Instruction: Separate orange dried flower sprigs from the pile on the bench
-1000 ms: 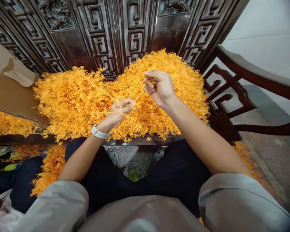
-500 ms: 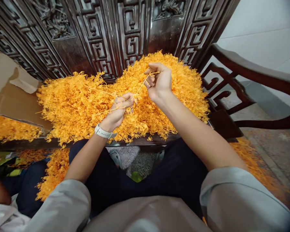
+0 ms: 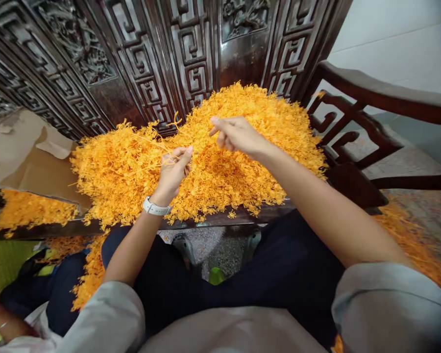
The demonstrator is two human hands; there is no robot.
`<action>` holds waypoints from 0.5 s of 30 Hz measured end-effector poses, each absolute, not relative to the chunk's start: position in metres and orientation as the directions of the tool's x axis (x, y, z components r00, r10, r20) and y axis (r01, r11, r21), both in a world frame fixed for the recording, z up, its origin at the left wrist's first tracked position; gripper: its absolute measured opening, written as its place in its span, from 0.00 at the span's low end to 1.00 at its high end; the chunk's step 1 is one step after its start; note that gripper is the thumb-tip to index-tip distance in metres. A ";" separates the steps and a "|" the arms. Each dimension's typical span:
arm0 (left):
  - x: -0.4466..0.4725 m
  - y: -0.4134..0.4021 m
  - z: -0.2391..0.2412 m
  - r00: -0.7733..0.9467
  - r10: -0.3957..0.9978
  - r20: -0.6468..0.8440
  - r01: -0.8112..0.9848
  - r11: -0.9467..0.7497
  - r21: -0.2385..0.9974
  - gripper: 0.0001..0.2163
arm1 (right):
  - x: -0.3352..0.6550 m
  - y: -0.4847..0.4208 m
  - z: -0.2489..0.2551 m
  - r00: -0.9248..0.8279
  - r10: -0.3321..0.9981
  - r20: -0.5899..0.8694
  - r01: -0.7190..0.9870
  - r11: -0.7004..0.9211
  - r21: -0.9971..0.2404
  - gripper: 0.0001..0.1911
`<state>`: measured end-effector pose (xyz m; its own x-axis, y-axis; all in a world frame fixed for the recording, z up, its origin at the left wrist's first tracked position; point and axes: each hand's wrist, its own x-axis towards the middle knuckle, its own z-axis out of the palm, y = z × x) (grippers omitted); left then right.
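My left hand (image 3: 175, 171), with a pale watch strap (image 3: 156, 206) on its wrist, is closed around thin orange plastic flower stems (image 3: 156, 142). Their branched ends stick out to the upper left over the heap. To its upper right is my right hand (image 3: 237, 133), its fingers loosely bent and apart, with no stem visible in them. Both hands are above a large heap of orange plastic flower pieces (image 3: 220, 186) on a dark wooden bench (image 3: 220, 218). A small blurred orange piece (image 3: 319, 94) shows in front of the bench's right armrest.
Behind the heap rises a carved wooden backrest (image 3: 202, 63). The curved armrest (image 3: 382, 93) bounds the right side. A torn cardboard box (image 3: 33, 152) stands at left. More orange pieces (image 3: 411, 235) lie on the floor at right. Another person's arm (image 3: 7, 321) is at lower left.
My right hand has turned, its fingers now pointing left, and the strand it held no longer shows in it. My left hand keeps its stems. The view has shifted slightly.
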<state>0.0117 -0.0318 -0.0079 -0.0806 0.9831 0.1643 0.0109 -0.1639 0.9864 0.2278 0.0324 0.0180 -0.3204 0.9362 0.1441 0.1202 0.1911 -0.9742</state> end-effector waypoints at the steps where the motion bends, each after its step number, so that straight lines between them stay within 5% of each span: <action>1: 0.015 -0.029 -0.010 -0.089 0.980 0.180 0.020 -0.179 0.984 0.14 | 0.217 0.022 0.017 -0.389 0.908 0.153 0.105 0.209 -0.972 0.22; 8: 0.020 -0.014 -0.026 -0.217 0.950 0.226 -0.182 -0.267 0.947 0.19 | 0.184 -0.017 0.013 -0.394 0.877 0.277 0.133 0.352 -0.926 0.20; 15: 0.010 -0.005 -0.036 -0.163 0.939 0.301 -0.156 -0.326 0.932 0.15 | 0.184 -0.062 0.037 -0.508 0.861 -0.028 0.121 0.040 -0.992 0.20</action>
<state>0.0102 -0.0050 -0.0358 -0.1634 0.9395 0.3012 -0.1562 -0.3261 0.9323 0.1835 -0.0622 0.0370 -0.5083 0.8607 -0.0279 0.1215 0.0396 -0.9918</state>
